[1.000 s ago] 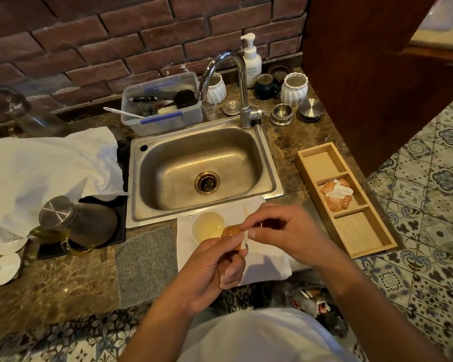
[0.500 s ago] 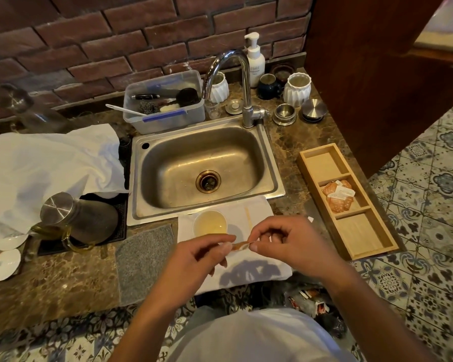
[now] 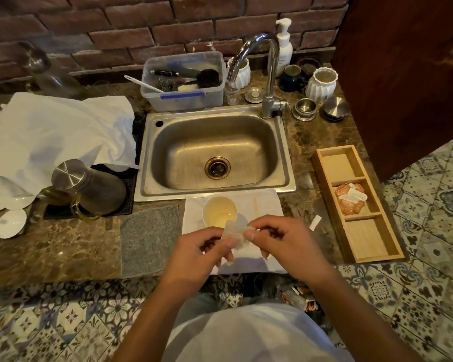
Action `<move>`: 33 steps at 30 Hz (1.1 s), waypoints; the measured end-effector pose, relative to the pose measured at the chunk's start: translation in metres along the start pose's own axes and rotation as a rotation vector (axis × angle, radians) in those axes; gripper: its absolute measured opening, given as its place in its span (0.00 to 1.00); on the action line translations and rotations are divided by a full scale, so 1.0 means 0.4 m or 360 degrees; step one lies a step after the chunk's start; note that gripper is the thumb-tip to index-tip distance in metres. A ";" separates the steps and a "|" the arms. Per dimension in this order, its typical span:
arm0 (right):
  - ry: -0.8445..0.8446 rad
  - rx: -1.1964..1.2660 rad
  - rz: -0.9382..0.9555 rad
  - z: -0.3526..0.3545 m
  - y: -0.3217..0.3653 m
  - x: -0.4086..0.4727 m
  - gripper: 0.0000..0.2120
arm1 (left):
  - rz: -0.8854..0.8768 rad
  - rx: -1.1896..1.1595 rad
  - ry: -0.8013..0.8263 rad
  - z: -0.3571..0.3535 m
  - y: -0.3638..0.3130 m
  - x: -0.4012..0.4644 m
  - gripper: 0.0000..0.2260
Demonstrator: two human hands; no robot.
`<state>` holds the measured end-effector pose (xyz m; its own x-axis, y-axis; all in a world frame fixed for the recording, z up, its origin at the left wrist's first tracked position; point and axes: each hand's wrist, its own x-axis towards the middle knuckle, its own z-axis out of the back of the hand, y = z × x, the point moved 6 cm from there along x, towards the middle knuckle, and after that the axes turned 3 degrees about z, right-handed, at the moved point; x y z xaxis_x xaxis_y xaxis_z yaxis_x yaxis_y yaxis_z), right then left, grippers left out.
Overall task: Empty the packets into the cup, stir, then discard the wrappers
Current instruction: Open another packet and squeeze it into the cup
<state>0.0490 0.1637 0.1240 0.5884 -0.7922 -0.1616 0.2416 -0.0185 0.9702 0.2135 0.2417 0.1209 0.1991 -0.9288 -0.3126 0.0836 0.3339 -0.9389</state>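
Both hands moved nearer, left hand (image 3: 202,253) and right hand (image 3: 280,241) pinching one packet (image 3: 234,235) just near the cup (image 3: 219,211), ready to pour

Dim and warm-toned overall, with a yellowish cast. Brightest on the white cloth (image 3: 58,131) at left, nearly washed out in its folds. Soft glare along the faucet (image 3: 270,61) curve and the sink (image 3: 215,152) basin. Faint shadows under both hands (image 3: 249,244) on the napkin (image 3: 267,205). Strong wide-angle bending at the edges: brick wall (image 3: 141,27) lines bowed, floor tiles (image 3: 434,231) stretched. Corners soft, upper left smeared; slight blur at the fingertips.
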 end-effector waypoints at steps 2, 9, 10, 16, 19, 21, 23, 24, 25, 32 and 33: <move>0.0048 0.0048 -0.0032 -0.015 -0.005 0.006 0.04 | -0.0040 -0.0007 -0.0062 0.012 0.008 -0.005 0.04; 0.0052 0.0083 -0.0153 -0.086 -0.018 0.044 0.03 | 0.0011 -0.0145 -0.0157 0.075 0.049 -0.012 0.03; 0.0048 0.0108 -0.0174 -0.101 -0.021 0.053 0.05 | 0.0028 -0.0197 -0.0169 0.084 0.056 -0.010 0.03; 0.0106 -0.0059 -0.0321 -0.195 -0.033 0.080 0.12 | 0.0038 -0.0203 -0.0146 0.156 0.097 0.039 0.03; 0.0007 -0.0077 -0.0331 -0.229 -0.039 0.087 0.13 | 0.0113 -0.0135 0.0036 0.192 0.131 0.064 0.02; -0.0022 -0.0053 -0.0335 -0.249 -0.049 0.089 0.12 | 0.0156 -0.0076 0.0108 0.212 0.149 0.069 0.02; -0.0043 -0.0087 -0.0352 -0.255 -0.057 0.085 0.12 | 0.0162 -0.0020 0.0162 0.212 0.161 0.070 0.03; -0.0076 -0.0117 -0.0353 -0.257 -0.058 0.084 0.12 | 0.0151 0.0015 0.0206 0.213 0.162 0.073 0.03; -0.0112 -0.0144 -0.0350 -0.260 -0.056 0.083 0.12 | 0.0144 0.0030 0.0255 0.211 0.158 0.078 0.04; -0.0363 -0.0043 -0.0490 -0.261 -0.102 0.057 0.11 | 0.0245 0.0099 0.0507 0.171 0.166 0.135 0.14; -0.0370 -0.0028 -0.0507 -0.258 -0.107 0.055 0.11 | 0.0279 0.0109 0.0541 0.166 0.169 0.140 0.16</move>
<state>0.1314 0.2099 0.0604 0.2918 -0.8657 -0.4067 0.3984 -0.2765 0.8745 0.2950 0.2230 0.0494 -0.1177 -0.8530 -0.5084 0.1441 0.4919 -0.8587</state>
